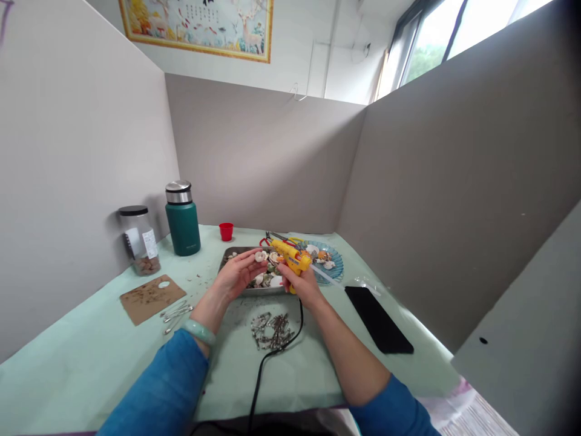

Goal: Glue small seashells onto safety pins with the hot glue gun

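Observation:
My right hand [303, 284] is wrapped round the handle of a yellow hot glue gun [290, 254]; a clear glue stick [327, 277] sticks out of its back end. The gun's nozzle points left, toward my left hand [239, 274]. Between the left fingertips is a small pale round shell [260, 257]. Both hands are above the near part of a metal tray [261, 292] full of mixed shells. The gun's black cord [263, 362] runs down toward me, past a heap of small metal clips [273, 330] on the table.
Behind the gun lie a blue plate [338, 266] of shells and red-handled pliers [264, 241]. Left stand a green flask [182, 227], a jar [140, 242] and a red cup [226, 231], with brown cardboard [147, 306] and metal pins [176, 313] nearer. A black slab [379, 320] lies right.

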A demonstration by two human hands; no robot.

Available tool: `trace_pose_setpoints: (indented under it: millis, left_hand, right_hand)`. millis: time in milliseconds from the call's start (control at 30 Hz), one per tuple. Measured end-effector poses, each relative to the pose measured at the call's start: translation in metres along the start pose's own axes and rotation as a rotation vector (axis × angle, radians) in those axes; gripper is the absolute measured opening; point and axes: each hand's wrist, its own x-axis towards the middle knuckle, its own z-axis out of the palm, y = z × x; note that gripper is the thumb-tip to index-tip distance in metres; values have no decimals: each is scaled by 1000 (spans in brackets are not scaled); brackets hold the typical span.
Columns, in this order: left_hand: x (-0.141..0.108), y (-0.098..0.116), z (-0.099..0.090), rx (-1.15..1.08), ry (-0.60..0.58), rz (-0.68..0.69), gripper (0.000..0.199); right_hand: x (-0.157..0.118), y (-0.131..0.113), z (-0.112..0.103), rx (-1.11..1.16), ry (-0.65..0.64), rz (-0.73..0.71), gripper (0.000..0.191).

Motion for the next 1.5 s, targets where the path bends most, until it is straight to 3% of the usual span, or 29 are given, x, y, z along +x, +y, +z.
trace_pose_setpoints:
  millis: [100,300,533,733,800,900,1000,1100,1233,1500]
  left_hand:
    - [1,0,-2,5,20,9,26]
    - [3,1,-6,127,126,79,25]
    - [2,-9,-9,1094,95,262,20]
    - [-3,-7,-5,1369,99,440,21]
    - [-16,-2,2,1479,44,415,14]
    - [-41,2,12,1673,-127,264,19]
    - [-57,-3,14,1846,-151,160,25]
    - [-61,-16,12,1924,-167,88,22]
    - [-57,-30,12,1933,-185,88,14]
    - [-57,-28,10,1836,-148,148,16]
  right_hand:
    - [0,-3,-1,1,23,18,33]
    - [0,-18,-12,77,-72,99,37]
    - [4,-16,-19,-18,78,119,35]
    - [6,-12,-19,3,75,119,33]
    - [6,-11,-20,-19,66,133,34]
    - [6,-9,-21,-50,53,123,34]
    - [7,-6,-22,-54,49,109,33]
    - [7,-5,-21,-35,47,100,31]
    - [7,-6,-21,-9,60,88,30]
    - [6,-6,-19,-15,72,93,29]
